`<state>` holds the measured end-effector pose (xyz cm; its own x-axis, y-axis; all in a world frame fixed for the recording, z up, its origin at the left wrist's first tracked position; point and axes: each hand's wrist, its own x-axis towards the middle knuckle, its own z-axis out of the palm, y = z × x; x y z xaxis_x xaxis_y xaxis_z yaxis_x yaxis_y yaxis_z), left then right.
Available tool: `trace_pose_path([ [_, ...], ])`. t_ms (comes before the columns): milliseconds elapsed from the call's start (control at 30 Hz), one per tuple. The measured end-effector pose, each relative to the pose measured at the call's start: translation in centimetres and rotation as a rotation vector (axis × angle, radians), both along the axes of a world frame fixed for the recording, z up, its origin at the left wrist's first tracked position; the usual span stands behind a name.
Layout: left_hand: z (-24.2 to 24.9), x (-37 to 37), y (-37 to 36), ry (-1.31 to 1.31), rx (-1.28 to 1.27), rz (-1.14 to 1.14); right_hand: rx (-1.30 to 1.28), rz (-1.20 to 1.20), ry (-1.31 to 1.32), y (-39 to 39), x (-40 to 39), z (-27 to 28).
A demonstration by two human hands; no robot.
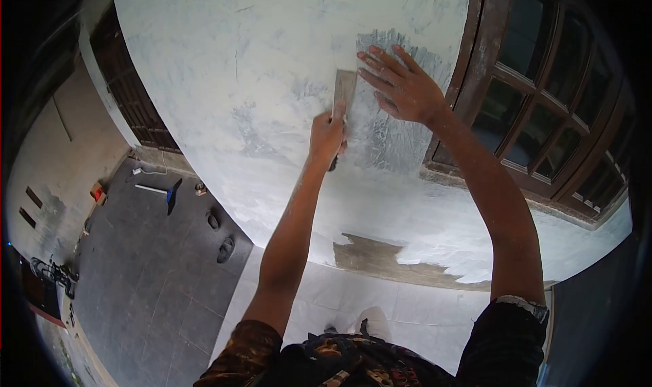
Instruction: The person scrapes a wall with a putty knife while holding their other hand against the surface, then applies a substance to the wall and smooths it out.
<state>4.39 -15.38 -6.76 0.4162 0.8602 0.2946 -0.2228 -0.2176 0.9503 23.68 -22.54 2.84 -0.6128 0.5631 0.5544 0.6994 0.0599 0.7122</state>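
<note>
My left hand (326,137) is closed around the handle of a putty knife (345,85), its flat blade pointing up along the whitish wall (258,54). The dark end of the handle shows below my fist. To the right, my right hand (409,90) is open, fingers spread over a grey, rough-streaked patch (395,146) of the wall. Its fingertips overlap the top part of this patch, and nothing is held in it. White coating with scattered grey marks covers most of the wall around both hands.
A brown wooden window frame (489,91) with glass panes borders the wall at right. Below, a bare brownish strip (370,256) runs near the floor. On the dark tiled floor at left lie a blue-headed broom (171,197) and dark shoes (225,250).
</note>
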Motion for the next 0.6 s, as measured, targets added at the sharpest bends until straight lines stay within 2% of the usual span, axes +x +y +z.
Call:
trace_pose_path([
  [133, -2.7, 0.0, -1.1, 0.062, -0.079, -0.016, -0.025, -0.003, 0.002, -0.1, 0.0, 0.0],
  [300, -0.1, 0.4, 0.0, -0.001, -0.011, 0.027, -0.022, -0.009, 0.002, -0.1, 0.0, 0.1],
  [467, -1.9, 0.2, -1.0, 0.068, -0.066, 0.036, -0.012, 0.006, 0.002, -0.1, 0.1, -0.1],
  [600, 0.2, 0.1, 0.1, -0.007, -0.041, 0.0, 0.001, 0.033, 0.01, 0.2, 0.2, -0.1],
])
